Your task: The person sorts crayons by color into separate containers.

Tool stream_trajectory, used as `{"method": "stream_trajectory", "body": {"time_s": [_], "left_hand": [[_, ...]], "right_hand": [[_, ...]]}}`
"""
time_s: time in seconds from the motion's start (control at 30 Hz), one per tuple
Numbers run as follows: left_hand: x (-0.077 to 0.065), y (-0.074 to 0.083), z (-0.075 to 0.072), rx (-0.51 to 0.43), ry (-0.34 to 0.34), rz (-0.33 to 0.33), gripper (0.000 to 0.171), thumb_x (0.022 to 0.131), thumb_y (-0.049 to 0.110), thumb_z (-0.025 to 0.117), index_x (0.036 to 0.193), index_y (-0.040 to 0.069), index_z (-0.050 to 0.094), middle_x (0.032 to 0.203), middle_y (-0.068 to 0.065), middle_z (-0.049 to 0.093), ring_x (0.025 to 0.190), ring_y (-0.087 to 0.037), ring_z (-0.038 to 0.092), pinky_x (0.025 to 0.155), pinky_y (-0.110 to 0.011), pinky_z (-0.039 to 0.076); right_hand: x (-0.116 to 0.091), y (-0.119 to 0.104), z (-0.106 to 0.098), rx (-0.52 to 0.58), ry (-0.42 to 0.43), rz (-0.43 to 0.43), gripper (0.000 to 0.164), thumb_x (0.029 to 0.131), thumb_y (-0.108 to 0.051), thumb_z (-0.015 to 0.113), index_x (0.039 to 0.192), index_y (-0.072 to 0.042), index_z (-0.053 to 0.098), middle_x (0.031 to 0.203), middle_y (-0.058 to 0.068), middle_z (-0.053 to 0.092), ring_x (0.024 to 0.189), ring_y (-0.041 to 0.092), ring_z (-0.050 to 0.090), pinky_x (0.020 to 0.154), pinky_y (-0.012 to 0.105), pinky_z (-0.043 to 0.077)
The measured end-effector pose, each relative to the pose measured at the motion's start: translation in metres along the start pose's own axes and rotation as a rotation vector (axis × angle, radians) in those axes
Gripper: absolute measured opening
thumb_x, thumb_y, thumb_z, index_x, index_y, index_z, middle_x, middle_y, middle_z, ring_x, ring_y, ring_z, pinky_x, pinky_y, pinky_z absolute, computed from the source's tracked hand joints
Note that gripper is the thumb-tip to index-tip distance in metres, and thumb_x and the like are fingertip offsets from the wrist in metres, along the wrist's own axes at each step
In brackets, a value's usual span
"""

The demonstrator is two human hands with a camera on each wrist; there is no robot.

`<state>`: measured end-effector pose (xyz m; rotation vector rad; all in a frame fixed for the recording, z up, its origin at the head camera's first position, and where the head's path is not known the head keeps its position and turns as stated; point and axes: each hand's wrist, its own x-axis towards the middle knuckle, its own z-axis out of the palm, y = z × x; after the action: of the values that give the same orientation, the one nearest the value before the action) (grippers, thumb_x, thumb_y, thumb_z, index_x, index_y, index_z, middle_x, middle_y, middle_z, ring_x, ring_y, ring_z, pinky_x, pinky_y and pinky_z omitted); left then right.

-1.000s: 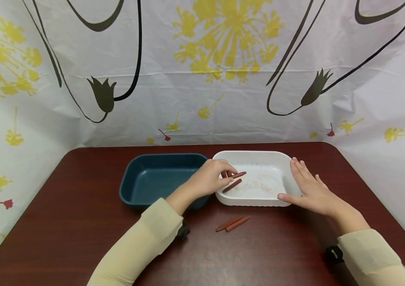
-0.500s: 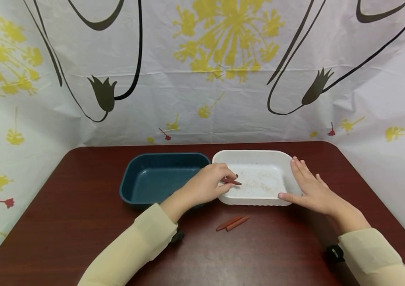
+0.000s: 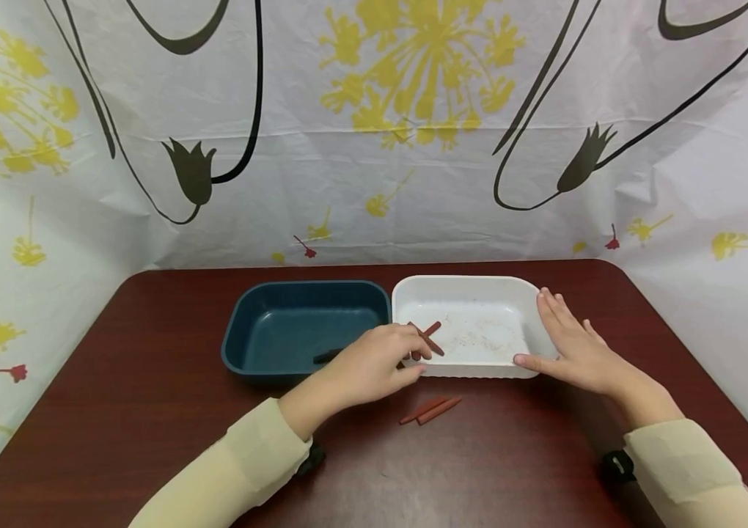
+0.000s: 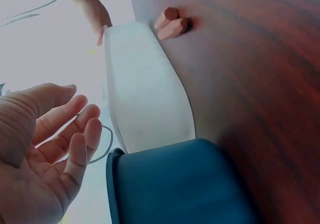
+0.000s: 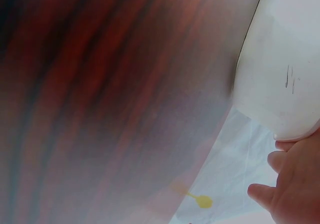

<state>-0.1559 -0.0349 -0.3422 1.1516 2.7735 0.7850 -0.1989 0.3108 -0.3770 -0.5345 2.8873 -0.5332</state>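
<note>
In the head view my left hand (image 3: pixel 370 363) is over the front left corner of a white dish (image 3: pixel 466 370), its fingers loosely bent. The left wrist view shows nothing between that hand's thumb and fingers (image 4: pixel 75 159). Beyond the fingertips, several reddish-brown crayons (image 3: pixel 430 342) lie crossed in the dish, partly hidden by the hand. My right hand (image 3: pixel 575 352) rests against the dish's right end with straight fingers, the thumb at the front rim. On the table before the dish, two more reddish-brown crayons (image 3: pixel 438 411) lie side by side.
A dark blue dish (image 3: pixel 232 359) stands directly left of the white one. Black sticks (image 3: pixel 326 356) show in it, partly behind the left arm. Fine crumbs (image 3: pixel 479 337) speckle the white dish's floor. A patterned cloth (image 3: pixel 374 198) hangs behind the brown table (image 3: pixel 116 411).
My left hand has let go of the crayons it held, which now lie crossed in the white dish, and has drawn back toward the front left. The right hand stays put.
</note>
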Motion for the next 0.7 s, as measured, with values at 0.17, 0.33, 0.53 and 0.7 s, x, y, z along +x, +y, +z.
{"method": "stream_trajectory", "body": {"time_s": [0.17, 0.33, 0.53, 0.7], "left_hand": [[-0.005, 0.003, 0.004, 0.037, -0.027, 0.007, 0.018, 0.097, 0.02, 0.066, 0.11, 0.011, 0.074, 0.102, 0.0, 0.07, 0.089, -0.013, 0.063, 0.077, -0.021, 0.051], [-0.009, 0.006, 0.01, 0.075, -0.075, 0.022, 0.02, 0.097, 0.021, 0.065, 0.113, 0.011, 0.073, 0.108, 0.0, 0.071, 0.097, -0.011, 0.064, 0.086, -0.023, 0.053], [-0.01, 0.006, 0.02, 0.124, -0.141, 0.0, 0.022, 0.096, 0.02, 0.066, 0.115, 0.013, 0.073, 0.113, 0.002, 0.071, 0.103, -0.009, 0.065, 0.091, -0.023, 0.053], [-0.008, 0.004, 0.029, 0.153, -0.193, -0.017, 0.021, 0.094, 0.021, 0.069, 0.113, 0.015, 0.074, 0.111, 0.003, 0.071, 0.102, -0.007, 0.064, 0.09, -0.021, 0.052]], "right_hand": [[0.0, -0.001, 0.0, 0.0, 0.0, 0.0, 0.115, 0.088, -0.06, 0.064, 0.158, -0.004, -0.008, 0.167, 0.009, -0.017, 0.154, 0.039, -0.009, 0.108, 0.079, 0.009], [-0.001, -0.001, -0.001, 0.008, 0.002, -0.003, 0.114, 0.088, -0.059, 0.064, 0.158, -0.005, -0.008, 0.167, 0.009, -0.017, 0.154, 0.038, -0.011, 0.108, 0.079, 0.009], [-0.001, -0.001, 0.0, 0.007, 0.003, -0.006, 0.114, 0.088, -0.058, 0.064, 0.158, -0.005, -0.008, 0.167, 0.008, -0.017, 0.154, 0.039, -0.01, 0.108, 0.079, 0.009], [0.0, -0.001, 0.0, 0.004, 0.002, -0.005, 0.114, 0.088, -0.059, 0.064, 0.158, -0.005, -0.008, 0.167, 0.008, -0.017, 0.154, 0.039, -0.008, 0.108, 0.079, 0.009]]}}
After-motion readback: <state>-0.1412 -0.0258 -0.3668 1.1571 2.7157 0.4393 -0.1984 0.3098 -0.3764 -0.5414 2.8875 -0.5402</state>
